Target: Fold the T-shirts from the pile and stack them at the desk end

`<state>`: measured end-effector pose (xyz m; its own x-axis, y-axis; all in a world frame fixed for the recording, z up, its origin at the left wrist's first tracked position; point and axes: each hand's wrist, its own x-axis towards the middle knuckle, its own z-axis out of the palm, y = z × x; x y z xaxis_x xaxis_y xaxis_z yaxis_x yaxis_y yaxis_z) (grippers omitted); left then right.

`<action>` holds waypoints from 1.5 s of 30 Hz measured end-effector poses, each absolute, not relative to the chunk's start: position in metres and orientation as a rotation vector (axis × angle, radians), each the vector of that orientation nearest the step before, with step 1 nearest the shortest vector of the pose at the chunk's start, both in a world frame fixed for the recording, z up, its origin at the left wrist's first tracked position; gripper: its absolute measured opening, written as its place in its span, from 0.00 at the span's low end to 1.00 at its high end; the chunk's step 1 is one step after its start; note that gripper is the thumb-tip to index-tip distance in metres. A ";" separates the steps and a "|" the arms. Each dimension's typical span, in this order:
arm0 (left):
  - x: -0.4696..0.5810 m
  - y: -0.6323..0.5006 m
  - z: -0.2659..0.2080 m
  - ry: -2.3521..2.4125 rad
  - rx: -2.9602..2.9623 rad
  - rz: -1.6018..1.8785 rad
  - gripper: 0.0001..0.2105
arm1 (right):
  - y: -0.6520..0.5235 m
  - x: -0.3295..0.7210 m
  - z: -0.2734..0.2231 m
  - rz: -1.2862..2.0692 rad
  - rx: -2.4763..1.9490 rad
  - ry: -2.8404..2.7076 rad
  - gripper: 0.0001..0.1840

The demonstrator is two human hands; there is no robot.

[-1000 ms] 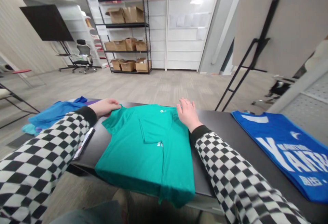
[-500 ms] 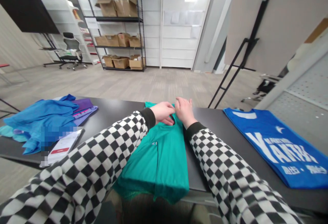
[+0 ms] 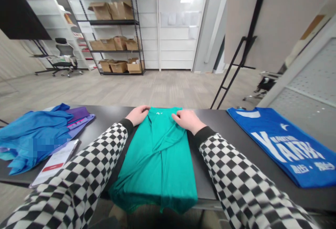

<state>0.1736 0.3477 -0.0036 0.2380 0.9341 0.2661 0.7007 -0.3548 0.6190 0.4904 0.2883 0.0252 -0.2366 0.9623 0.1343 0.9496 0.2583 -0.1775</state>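
Observation:
A green shirt (image 3: 172,167) lies lengthwise on the dark table in front of me, folded inward at its upper part, its near end hanging over the front edge. My left hand (image 3: 138,115) is closed at the shirt's far left corner, fingers curled over the edge. At the far right corner my right hand (image 3: 191,120) is closed too, its thumb lying on the fabric. The fingertips of both hands are partly hidden. Small white marks show on the cloth between the hands.
To the right lies a folded blue jersey (image 3: 283,145) with white lettering. A pile of blue and purple clothes (image 3: 39,131) sits at the left, beside a flat white item with a red label (image 3: 54,164). Beyond the table (image 3: 210,141) stands a shelf with cardboard boxes (image 3: 118,66).
My hands have moved apart from the collar to the shirt's two far corners. The upper part of the shirt now lies flatter and wider, with a fold across it. The view has shifted slightly.

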 end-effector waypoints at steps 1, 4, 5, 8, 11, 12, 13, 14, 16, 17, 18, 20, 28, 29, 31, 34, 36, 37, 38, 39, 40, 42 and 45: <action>0.171 0.352 -0.010 1.487 2.229 0.833 0.19 | 0.285 0.493 0.027 0.117 -1.800 -2.353 0.27; 0.169 0.365 -0.020 1.445 2.474 0.746 0.21 | 0.278 0.502 0.030 0.180 -1.803 -2.426 0.27; 0.168 0.369 -0.021 1.441 2.532 0.714 0.21 | 0.275 0.506 0.031 0.189 -1.789 -2.451 0.26; 0.163 0.382 -0.020 1.481 2.590 0.650 0.18 | 0.270 0.517 0.033 0.225 -1.767 -2.490 0.22; 0.157 0.394 -0.022 1.496 2.581 0.648 0.13 | 0.268 0.527 0.032 0.358 -1.756 -2.497 0.18; 0.156 0.398 -0.023 1.498 2.572 0.651 0.12 | 0.267 0.530 0.032 0.418 -1.752 -2.490 0.17; 0.154 0.402 -0.024 1.505 2.559 0.655 0.11 | 0.267 0.533 0.031 0.473 -1.749 -2.478 0.16; 0.154 0.405 -0.025 1.515 2.546 0.656 0.11 | 0.267 0.536 0.031 0.516 -1.747 -2.462 0.16; 0.153 0.409 -0.025 1.550 2.523 0.652 0.11 | 0.266 0.540 0.030 0.566 -1.745 -2.439 0.15; 0.154 0.410 -0.025 1.577 2.515 0.646 0.11 | 0.266 0.542 0.031 0.583 -1.742 -2.438 0.15; 0.154 0.410 -0.025 1.609 2.506 0.638 0.11 | 0.265 0.543 0.032 0.596 -1.737 -2.440 0.15; 0.155 0.409 -0.022 1.668 2.488 0.640 0.11 | 0.264 0.544 0.034 0.614 -1.740 -2.445 0.15; 0.159 0.400 -0.020 1.394 2.660 0.638 0.13 | 0.256 0.547 0.047 0.587 -1.774 -2.490 0.18; 0.159 0.401 -0.021 1.406 2.663 0.627 0.12 | 0.256 0.549 0.048 0.597 -1.769 -2.498 0.16; 0.158 0.403 -0.024 1.449 2.645 0.635 0.11 | 0.257 0.552 0.048 0.621 -1.757 -2.517 0.13; 0.155 0.406 -0.027 1.561 2.581 0.662 0.11 | 0.259 0.553 0.048 0.643 -1.742 -2.538 0.13; 0.154 0.405 -0.025 1.605 2.545 0.673 0.12 | 0.259 0.551 0.047 0.650 -1.721 -2.532 0.13; 0.154 0.403 -0.024 1.599 2.539 0.677 0.13 | 0.259 0.550 0.047 0.645 -1.713 -2.525 0.14; 0.153 0.402 -0.023 1.580 2.540 0.677 0.14 | 0.259 0.550 0.047 0.636 -1.710 -2.519 0.15; 0.153 0.400 -0.021 1.554 2.546 0.674 0.15 | 0.259 0.549 0.047 0.626 -1.712 -2.515 0.15; 0.153 0.399 -0.020 1.527 2.555 0.666 0.15 | 0.259 0.549 0.047 0.614 -1.719 -2.510 0.16; 0.153 0.397 -0.018 1.502 2.565 0.635 0.13 | 0.259 0.549 0.047 0.608 -1.732 -2.506 0.16; 0.152 0.395 -0.016 1.536 2.546 0.617 0.10 | 0.260 0.551 0.046 0.627 -1.720 -2.505 0.15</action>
<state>0.1525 0.3955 -0.0162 0.4074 0.8671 0.2866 0.8244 -0.4842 0.2931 0.5509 0.2602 0.0456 -0.3852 0.9026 -0.1924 0.8869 0.3044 -0.3476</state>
